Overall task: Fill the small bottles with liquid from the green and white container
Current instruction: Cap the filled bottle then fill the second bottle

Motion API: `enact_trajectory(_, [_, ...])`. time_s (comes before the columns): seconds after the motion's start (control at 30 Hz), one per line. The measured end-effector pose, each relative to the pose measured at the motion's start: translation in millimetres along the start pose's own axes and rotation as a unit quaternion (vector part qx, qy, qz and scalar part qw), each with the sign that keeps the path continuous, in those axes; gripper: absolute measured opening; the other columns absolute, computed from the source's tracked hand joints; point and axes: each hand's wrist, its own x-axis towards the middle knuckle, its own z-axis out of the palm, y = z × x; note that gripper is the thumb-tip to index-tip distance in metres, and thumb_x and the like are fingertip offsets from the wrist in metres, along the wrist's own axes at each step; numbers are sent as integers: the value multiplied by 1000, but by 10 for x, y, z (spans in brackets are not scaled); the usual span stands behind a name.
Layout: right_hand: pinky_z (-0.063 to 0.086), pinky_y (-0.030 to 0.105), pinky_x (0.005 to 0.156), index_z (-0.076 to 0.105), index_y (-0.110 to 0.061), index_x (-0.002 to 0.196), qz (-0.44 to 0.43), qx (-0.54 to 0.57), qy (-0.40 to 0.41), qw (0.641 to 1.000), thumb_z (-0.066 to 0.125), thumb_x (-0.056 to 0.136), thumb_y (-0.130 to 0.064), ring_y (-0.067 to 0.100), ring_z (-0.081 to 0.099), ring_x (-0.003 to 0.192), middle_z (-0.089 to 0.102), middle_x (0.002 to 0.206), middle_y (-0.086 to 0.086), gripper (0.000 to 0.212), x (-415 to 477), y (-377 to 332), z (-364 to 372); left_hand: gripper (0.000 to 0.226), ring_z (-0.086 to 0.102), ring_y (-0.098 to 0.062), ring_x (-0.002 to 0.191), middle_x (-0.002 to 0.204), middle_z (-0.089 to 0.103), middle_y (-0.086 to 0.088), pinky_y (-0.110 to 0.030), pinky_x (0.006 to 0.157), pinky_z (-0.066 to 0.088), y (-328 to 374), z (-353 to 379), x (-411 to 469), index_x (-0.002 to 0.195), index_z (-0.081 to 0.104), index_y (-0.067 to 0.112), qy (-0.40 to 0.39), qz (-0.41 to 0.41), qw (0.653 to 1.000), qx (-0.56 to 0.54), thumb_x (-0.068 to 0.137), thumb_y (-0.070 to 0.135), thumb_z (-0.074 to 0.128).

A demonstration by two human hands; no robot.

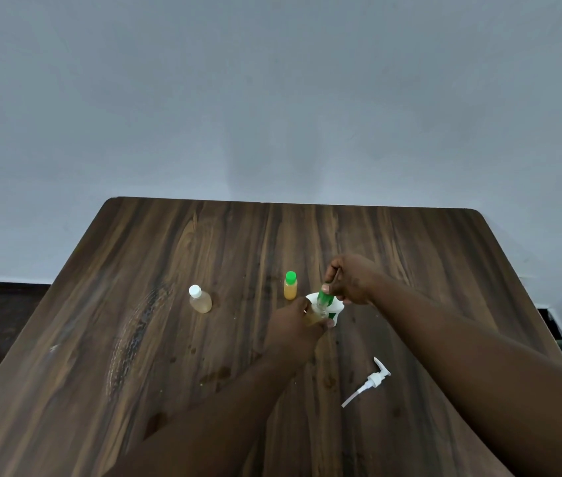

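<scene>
Hands close together mid-table (444,270), both busy on one item. Left hand (295,318) grips the small bottle (314,318) round its body; right hand (350,280) pinches the green cap (326,297) at the bottle's top, fingertips curled on it. Cannot tell whether the cap is going on or coming off. Green and white container (338,308) stands just behind and touching-close, open-mouthed, partly hidden by the fingers.

Handling guess: bottle is thin clear plastic, light, likely squashy, so hold the body low and gently or amber liquid may squirt out of the neck. Cap looks ridged hard plastic, best turned by fingertips. Wet spots on the wood suggest slick surfaces.

Other bits: green-capped bottle (290,286) with orange liquid stands just left of the container, cylindrical. White-capped bottle (200,300), rounder and paler inside, stands well apart to the left. White pump head (370,380) with its dip tube lies flat nearer the person. Tabletop is dark wood-grain laminate, rounded corners, glossy.
</scene>
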Motion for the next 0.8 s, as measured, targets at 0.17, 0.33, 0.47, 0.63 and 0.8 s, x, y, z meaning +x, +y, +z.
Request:
enact_trajectory(0.17, [60, 35, 60, 61, -17, 78, 8, -17, 1, 1000, 77, 84, -19, 16, 67, 58, 70, 69, 5, 18, -17, 30, 70, 42, 61, -1, 83, 107, 73, 10, 1, 60, 36, -25, 15, -13, 121, 65, 25, 0, -8, 1000, 14, 84, 42, 76])
enact_trajectory(0.33, [55, 28, 58, 63, -16, 77, 2, -7, 1, 1000, 78, 83, -17, 15, 68, 55, 73, 71, 4, 16, 8, 4, -7, 36, 51, 6, 69, 92, 64, 13, 0, 60, 36, -7, 19, 26, 114, 67, 22, 1, -8, 1000, 6, 84, 40, 77])
enact_trajectory(0.47, [63, 40, 69, 63, -16, 80, 14, -5, 3, 1000, 78, 84, -20, 17, 70, 60, 74, 74, 6, 16, -11, 46, 76, 42, 53, 5, 71, 100, 69, 12, 2, 61, 36, -17, 23, 8, 123, 65, 23, -2, -1, 1000, 6, 85, 38, 78])
enact_trajectory(0.63, [53, 28, 57, 62, -14, 77, -6, -13, -5, 1000, 78, 83, -17, 17, 67, 55, 74, 73, 9, 17, 8, -1, -23, 36, 50, 22, 67, 84, 60, 19, 1, 63, 37, 13, 5, 21, 114, 68, 22, -1, -2, 1000, -14, 83, 36, 79])
enact_trajectory(0.8, [61, 41, 69, 63, -12, 83, 8, -5, -5, 1000, 77, 84, -18, 19, 70, 61, 75, 80, 12, 15, -4, 37, 60, 38, 59, 10, 76, 84, 59, 22, 0, 61, 38, 10, -11, -4, 118, 67, 27, 2, -9, 1000, 3, 84, 38, 78])
